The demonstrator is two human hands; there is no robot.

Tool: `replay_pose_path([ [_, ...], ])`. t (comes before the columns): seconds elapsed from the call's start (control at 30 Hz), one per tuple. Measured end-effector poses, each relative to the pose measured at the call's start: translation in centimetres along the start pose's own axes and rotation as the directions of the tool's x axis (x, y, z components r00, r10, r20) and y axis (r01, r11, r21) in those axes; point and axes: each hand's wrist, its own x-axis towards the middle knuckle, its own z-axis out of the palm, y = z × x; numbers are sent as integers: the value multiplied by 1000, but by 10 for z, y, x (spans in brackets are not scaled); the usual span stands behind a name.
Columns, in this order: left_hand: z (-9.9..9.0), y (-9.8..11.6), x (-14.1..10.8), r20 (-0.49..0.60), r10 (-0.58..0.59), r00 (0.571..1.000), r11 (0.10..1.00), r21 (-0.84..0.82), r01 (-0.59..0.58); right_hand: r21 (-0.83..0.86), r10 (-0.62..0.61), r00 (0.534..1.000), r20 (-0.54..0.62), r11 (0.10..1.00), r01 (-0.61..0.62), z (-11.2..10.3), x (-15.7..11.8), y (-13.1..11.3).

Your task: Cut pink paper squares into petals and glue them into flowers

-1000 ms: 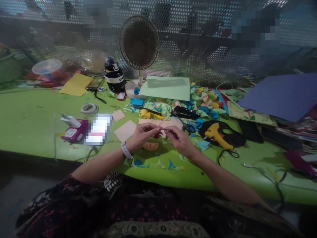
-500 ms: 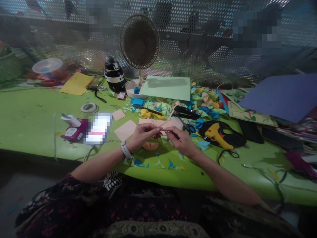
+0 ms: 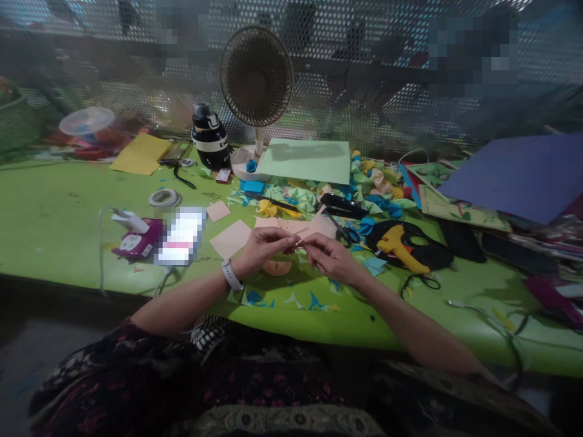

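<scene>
My left hand (image 3: 269, 246), with a pale watch band on its wrist, pinches a thin pink paper strip (image 3: 302, 232) near the middle of the green table (image 3: 191, 285). Close beside it, my right hand (image 3: 331, 258) has its thumb and fingers closed on the same strip, whose far end points up and away. Pink paper (image 3: 273, 223) lies behind the hands. A curled pink piece (image 3: 277, 267) rests below my left hand. Square pink sheets (image 3: 231, 239) lie to the left. The strip's end between the fingertips is partly hidden.
Scissors (image 3: 348, 235), a black stapler (image 3: 344, 206) and a yellow glue gun (image 3: 403, 250) lie to the right. Behind are a fan (image 3: 256, 76), a bottle (image 3: 211, 139) and a green sheet (image 3: 306, 160). A phone (image 3: 180, 235) and tape roll (image 3: 164, 198) are left. Paper scraps (image 3: 314, 300) line the front.
The paper strip has shifted and tilts differently, its far end now further right. The fingers of my right hand have moved slightly, while my left hand is nearly still.
</scene>
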Motion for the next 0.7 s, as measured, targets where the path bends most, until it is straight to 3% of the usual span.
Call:
replay_pose_path([
  [0.27,1,3,-1,-21,15,1000,996,86,-14,-227,-148,986,-79,966,127,-1,-1,1],
  [0.7,-1,3,-1,25,-3,1000,997,71,1,-312,-204,975,-91,935,166,-7,1,1],
])
